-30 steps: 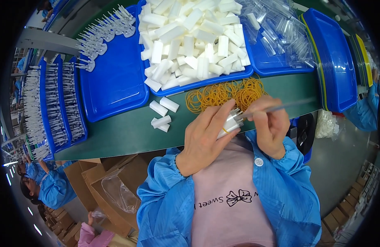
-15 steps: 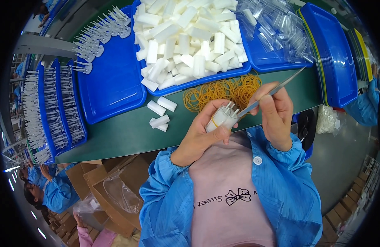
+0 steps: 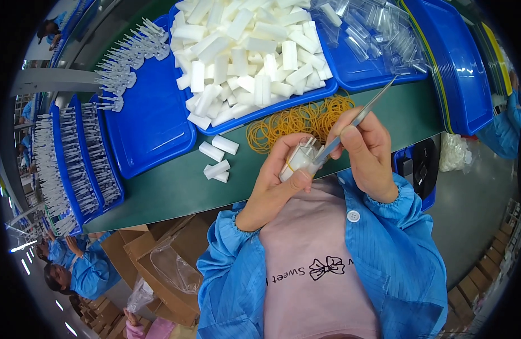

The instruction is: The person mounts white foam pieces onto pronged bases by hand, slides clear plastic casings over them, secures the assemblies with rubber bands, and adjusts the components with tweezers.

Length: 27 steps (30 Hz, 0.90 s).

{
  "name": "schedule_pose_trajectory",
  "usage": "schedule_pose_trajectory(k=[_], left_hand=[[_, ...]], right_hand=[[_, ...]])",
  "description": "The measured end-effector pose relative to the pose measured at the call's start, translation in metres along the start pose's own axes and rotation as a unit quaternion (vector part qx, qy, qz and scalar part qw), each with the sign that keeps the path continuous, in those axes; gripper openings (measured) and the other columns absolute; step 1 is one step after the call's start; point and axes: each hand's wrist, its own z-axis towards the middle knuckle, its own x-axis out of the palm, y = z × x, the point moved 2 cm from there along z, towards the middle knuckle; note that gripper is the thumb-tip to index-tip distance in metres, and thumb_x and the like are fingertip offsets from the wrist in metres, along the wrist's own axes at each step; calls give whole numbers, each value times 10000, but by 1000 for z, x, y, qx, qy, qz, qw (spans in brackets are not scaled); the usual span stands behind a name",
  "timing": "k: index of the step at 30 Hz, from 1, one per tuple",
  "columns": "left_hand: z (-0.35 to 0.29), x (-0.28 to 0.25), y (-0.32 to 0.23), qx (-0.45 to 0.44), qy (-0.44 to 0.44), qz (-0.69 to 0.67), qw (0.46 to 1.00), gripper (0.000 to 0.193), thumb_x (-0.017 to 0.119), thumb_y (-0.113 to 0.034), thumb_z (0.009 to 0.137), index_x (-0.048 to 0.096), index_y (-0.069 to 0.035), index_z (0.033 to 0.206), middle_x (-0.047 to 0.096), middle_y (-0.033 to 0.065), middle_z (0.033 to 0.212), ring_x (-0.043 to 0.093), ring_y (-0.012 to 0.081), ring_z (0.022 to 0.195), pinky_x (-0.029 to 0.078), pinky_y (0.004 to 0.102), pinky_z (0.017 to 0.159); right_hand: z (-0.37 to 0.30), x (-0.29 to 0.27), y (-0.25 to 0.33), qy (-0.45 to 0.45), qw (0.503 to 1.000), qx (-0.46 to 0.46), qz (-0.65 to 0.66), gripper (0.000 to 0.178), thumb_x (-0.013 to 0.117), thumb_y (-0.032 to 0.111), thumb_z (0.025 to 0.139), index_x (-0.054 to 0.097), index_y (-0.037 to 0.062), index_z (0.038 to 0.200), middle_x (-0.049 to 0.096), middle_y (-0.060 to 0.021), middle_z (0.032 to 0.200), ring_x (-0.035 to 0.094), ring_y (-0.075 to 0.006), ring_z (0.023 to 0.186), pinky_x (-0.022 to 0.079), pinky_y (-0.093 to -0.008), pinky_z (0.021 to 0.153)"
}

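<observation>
My left hand [image 3: 273, 186] is closed around a small bundle [image 3: 298, 160] of white and clear plastic pieces with a yellow rubber band about it. Its upper end faces the right hand, and thin prongs show there. My right hand [image 3: 366, 151] grips metal tweezers [image 3: 369, 107]. Their lower end is at the top of the bundle; whether it touches anything inside is too small to tell. Just beyond both hands lies a pile of yellow rubber bands [image 3: 271, 129]. Several loose white foam blocks [image 3: 217, 169] rest on the green table, left of my left hand.
A blue tray heaped with white foam blocks [image 3: 240, 62] stands ahead. Right of it, another tray holds clear plastic sleeves [image 3: 379, 39]. A stack of blue trays [image 3: 458, 68] rises farther right. At left are a blue tray [image 3: 150, 130] and racks of white-tipped parts [image 3: 74, 164]. Cardboard boxes [image 3: 164, 260] sit below.
The right hand and tweezers have moved slightly left and down, their lower end now closer into the bundle's top. The whole view has shifted a little. Both grips stay the same.
</observation>
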Motion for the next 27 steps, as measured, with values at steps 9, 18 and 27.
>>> schedule_pose_trajectory(k=[9, 18, 27], left_hand=[[-1, -3, -1, 26, -10, 74, 997, 583, 659, -277, 892, 359, -44, 1334, 489, 38, 1149, 494, 92, 887, 440, 223, 752], [1, 0, -1, -75, 55, -153, 984, 688, 588, -521, 876, 364, -49, 1323, 522, 123, 996, 512, 159, 683, 428, 277, 603], [1, -4, 10, -127, 78, -252, 956, 672, 579, -537, 875, 399, -68, 1320, 550, 104, 993, 512, 149, 684, 415, 264, 584]], right_hand=[[-5, 0, 6, 19, 967, -155, -204, 152, 545, 166, 961, 552, 15, 981, 574, -16, 823, 513, -53, 710, 431, -197, 642], [4, -12, 6, 14, 999, -28, 8, 213, 538, 236, 972, 537, 24, 991, 564, -15, 868, 509, -37, 728, 430, -186, 653], [7, -10, 4, 21, 1000, 12, -8, 204, 523, 237, 974, 532, 33, 972, 559, -18, 843, 503, -47, 700, 431, -195, 634]])
